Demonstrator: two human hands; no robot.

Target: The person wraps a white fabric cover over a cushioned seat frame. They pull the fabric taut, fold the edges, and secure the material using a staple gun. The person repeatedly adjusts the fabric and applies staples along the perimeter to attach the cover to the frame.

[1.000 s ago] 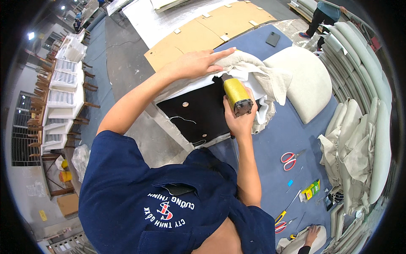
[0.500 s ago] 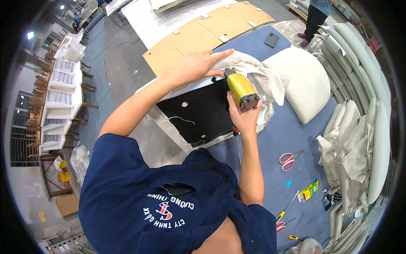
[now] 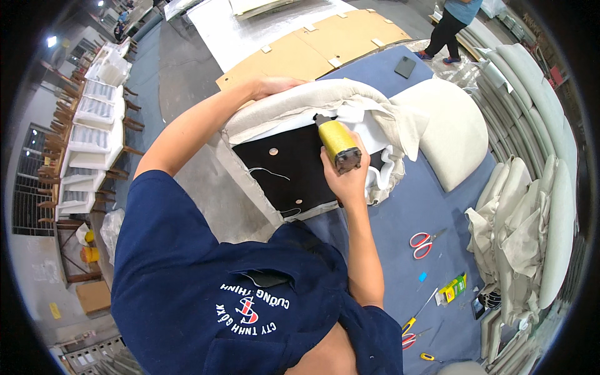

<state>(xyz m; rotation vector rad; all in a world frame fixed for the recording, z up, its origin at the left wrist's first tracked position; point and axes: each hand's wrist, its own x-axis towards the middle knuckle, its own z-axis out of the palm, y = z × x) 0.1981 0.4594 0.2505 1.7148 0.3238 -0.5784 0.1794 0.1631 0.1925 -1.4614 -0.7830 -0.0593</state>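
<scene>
In my right hand [image 3: 345,181] is a yellow staple gun [image 3: 338,142], its dark nose at the edge of the black underside [image 3: 284,157] of an upholstered panel. Beige fabric [image 3: 312,97] wraps the panel's far rim, and loose folds [image 3: 400,128] hang at its right corner. White lining [image 3: 375,134] shows under those folds. My left hand [image 3: 275,86] rests against the outside of the far rim, with its fingers mostly hidden behind the fabric. Two pale round spots and white string lie on the black underside.
On the blue table [image 3: 400,219] are a rounded beige cushion [image 3: 450,128], a phone [image 3: 405,67], red-handled scissors [image 3: 423,244], a yellow screwdriver [image 3: 409,324] and a green-yellow box [image 3: 453,289]. Stacked covered panels [image 3: 550,231] line the right side. A person [image 3: 451,31] stands beyond; chairs [image 3: 94,131] stand left.
My left hand has moved from beside the staple gun's nose to outside the far rim, and more of the beige rim now shows. The staple gun has shifted slightly left and nearer.
</scene>
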